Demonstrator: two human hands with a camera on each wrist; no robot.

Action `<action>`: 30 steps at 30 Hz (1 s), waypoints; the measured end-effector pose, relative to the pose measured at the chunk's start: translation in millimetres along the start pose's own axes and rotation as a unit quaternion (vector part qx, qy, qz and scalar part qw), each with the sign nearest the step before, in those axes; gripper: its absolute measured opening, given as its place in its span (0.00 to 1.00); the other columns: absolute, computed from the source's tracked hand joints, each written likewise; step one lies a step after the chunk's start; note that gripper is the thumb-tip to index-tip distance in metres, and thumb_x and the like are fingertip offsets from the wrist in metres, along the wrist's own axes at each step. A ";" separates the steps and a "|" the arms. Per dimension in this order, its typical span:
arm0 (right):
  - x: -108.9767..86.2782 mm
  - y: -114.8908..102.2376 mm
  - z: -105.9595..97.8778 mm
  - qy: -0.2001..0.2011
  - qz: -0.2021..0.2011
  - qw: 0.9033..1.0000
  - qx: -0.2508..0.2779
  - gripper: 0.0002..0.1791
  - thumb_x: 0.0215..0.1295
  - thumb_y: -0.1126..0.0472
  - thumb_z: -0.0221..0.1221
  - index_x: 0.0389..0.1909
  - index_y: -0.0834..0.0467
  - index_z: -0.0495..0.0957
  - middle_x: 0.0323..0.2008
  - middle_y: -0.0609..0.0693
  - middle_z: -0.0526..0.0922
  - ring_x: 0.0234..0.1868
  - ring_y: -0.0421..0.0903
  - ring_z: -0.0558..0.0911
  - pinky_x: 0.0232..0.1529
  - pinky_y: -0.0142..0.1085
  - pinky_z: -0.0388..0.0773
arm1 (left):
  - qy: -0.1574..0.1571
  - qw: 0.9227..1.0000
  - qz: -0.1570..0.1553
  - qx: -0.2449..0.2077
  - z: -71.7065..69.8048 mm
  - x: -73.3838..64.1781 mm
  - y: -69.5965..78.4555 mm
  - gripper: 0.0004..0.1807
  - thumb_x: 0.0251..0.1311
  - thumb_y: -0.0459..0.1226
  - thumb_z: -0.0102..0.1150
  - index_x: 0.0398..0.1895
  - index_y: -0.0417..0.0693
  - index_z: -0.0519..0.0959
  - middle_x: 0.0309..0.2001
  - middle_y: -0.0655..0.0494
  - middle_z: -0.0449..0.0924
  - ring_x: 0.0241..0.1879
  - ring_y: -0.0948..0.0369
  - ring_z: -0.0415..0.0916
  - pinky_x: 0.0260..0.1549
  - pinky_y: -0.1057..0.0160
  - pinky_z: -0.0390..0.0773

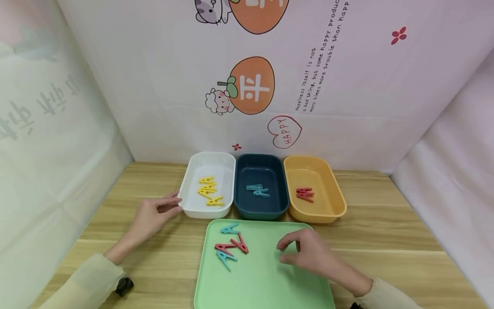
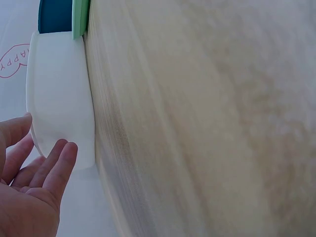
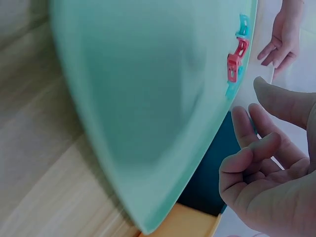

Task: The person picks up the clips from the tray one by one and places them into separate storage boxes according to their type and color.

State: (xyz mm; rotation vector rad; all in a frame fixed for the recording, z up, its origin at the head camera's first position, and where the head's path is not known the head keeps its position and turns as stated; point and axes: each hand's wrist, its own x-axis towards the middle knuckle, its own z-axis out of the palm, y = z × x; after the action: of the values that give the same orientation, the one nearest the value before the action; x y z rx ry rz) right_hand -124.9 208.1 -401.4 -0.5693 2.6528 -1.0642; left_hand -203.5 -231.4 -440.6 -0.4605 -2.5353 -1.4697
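My left hand [image 1: 173, 204] lies open on the wooden table [image 1: 386, 231], its straight fingers at the left wall of a white bin [image 1: 191, 171]; whether they touch it is unclear. The bin [image 2: 59, 98] holds several yellow clips [image 1: 209, 191]. My right hand [image 1: 282, 252] hovers over a green tray [image 1: 270, 279], fingers loosely curled and holding nothing. Left of it on the tray lie two teal clips [image 1: 230, 229] and two red clips [image 1: 241, 243]. The right wrist view shows the tray [image 3: 148, 98], the red clips [image 3: 234, 59] and my right hand [image 3: 249, 98].
Behind the tray a dark teal bin [image 1: 241, 171] holds teal clips [image 1: 257, 190], and an orange bin [image 1: 332, 180] holds red clips [image 1: 305, 194]. Printed white sheets wall the table at the back and both sides.
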 end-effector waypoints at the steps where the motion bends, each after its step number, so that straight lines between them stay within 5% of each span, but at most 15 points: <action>1: 2.0 -1.3 1.5 -0.002 -0.002 1.000 -0.004 0.09 0.57 0.62 0.78 0.38 0.53 0.91 0.35 0.43 0.89 0.24 0.41 0.74 0.25 0.34 0.73 | 0.000 1.000 -0.002 0.000 0.7 -0.7 -0.1 0.16 0.65 0.33 0.74 0.52 0.34 0.88 0.65 0.41 0.79 0.54 0.46 0.85 0.43 0.73 0.84; 9: 24.1 -14.8 14.3 -0.038 0.001 0.999 -0.027 0.12 0.58 0.65 0.77 0.42 0.53 0.91 0.38 0.42 0.89 0.37 0.50 0.79 0.32 0.36 0.76 | 0.000 1.000 -0.005 -0.004 1.7 0.5 -1.4 0.16 0.65 0.33 0.74 0.53 0.34 0.87 0.66 0.41 0.78 0.55 0.46 0.85 0.43 0.72 0.84; 20: 56.3 -30.8 28.6 -0.106 -0.037 0.989 -0.096 0.26 0.60 0.69 0.74 0.60 0.57 0.85 0.54 0.47 0.86 0.55 0.46 0.82 0.58 0.47 0.82 | 0.001 1.000 -0.007 0.013 -2.3 2.6 -0.1 0.16 0.66 0.34 0.74 0.53 0.34 0.87 0.65 0.41 0.79 0.55 0.46 0.85 0.43 0.74 0.83; 30: 70.0 -38.2 36.0 -0.133 -0.046 0.980 -0.139 0.28 0.64 0.71 0.72 0.64 0.48 0.84 0.56 0.47 0.77 0.49 0.43 0.76 0.52 0.38 0.82 | 0.002 1.000 -0.012 0.003 0.0 -0.2 1.3 0.16 0.65 0.34 0.74 0.53 0.34 0.88 0.65 0.41 0.79 0.53 0.47 0.86 0.42 0.73 0.84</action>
State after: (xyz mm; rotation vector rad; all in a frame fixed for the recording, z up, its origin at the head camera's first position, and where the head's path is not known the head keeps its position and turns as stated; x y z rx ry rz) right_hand -165.1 130.5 -404.7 -0.8319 2.5695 -0.5888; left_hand -202.8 -230.8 -439.6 -0.4282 -2.5492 -1.4701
